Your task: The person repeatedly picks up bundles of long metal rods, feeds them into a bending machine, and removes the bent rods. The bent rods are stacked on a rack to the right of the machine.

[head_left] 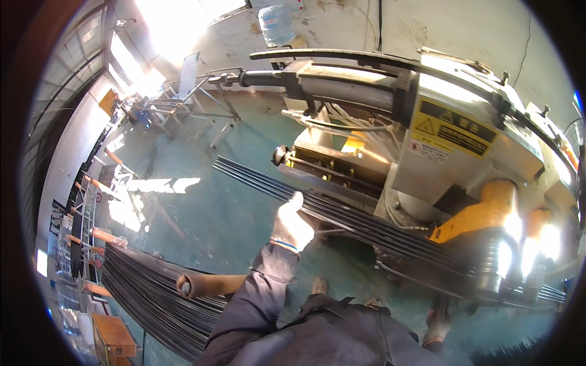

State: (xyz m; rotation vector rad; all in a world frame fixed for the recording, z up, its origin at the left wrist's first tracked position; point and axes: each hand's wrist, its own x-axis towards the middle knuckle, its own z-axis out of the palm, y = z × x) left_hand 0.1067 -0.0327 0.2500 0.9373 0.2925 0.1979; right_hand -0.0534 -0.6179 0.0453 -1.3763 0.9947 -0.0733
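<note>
My left hand [292, 227], in a whitish work glove, is closed at the near edge of a bundle of long, slim black rods [360, 215]. Its thumb lies over the rods, while the other fingers are mostly hidden beneath. The rods run from mid-left toward the lower right, along the near side of a large pale machine [427, 155]. Low on the right, close to my body, is what looks like my right hand [436, 326]. It is dim and blurred, so its fingers and anything in them do not show clearly.
A yellow-orange machine arm [479, 213] stands over the rods' right part. A larger heap of black rods [159, 293] lies at the lower left beside a brown roller [210, 285]. A metal frame [189, 100] and a water bottle [276, 25] are farther back.
</note>
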